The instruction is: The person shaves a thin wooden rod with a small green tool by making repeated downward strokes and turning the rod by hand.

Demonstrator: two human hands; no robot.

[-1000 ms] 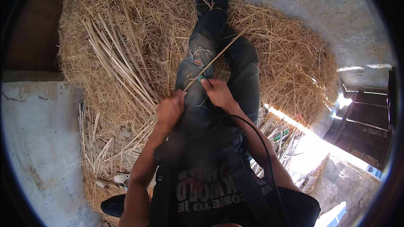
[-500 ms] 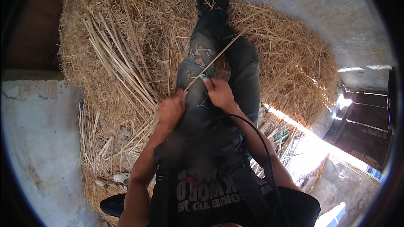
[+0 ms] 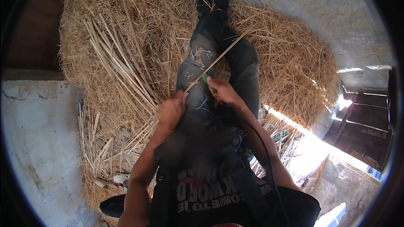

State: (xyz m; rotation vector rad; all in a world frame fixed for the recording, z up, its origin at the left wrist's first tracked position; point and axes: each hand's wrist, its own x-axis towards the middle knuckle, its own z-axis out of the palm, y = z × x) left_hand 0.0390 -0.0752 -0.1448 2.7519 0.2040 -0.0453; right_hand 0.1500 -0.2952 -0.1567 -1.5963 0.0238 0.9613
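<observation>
My left hand [image 3: 171,108] is closed around the lower end of a long, thin pale wooden strip [image 3: 227,49]. The strip slants up and to the right across my thighs. In my right hand [image 3: 225,91] is a small green-handled knife [image 3: 209,83], its front end against or just beside the strip; the blade is hard to make out. A thin curled shaving [image 3: 192,83] sticks out at the strip near the knife. Smaller curls lie on my dark, torn trousers [image 3: 195,101].
A bundle of pale strips [image 3: 115,61] lies to the left on a thick bed of straw [image 3: 155,12]. More strips [image 3: 94,143] are scattered lower left. Concrete walls [image 3: 38,143] stand on both sides. A black cable [image 3: 265,147] runs along my right forearm.
My right hand has turned and shifted slightly right and down with the knife, showing more of its green handle. A curl now shows on the strip. My left hand stays put.
</observation>
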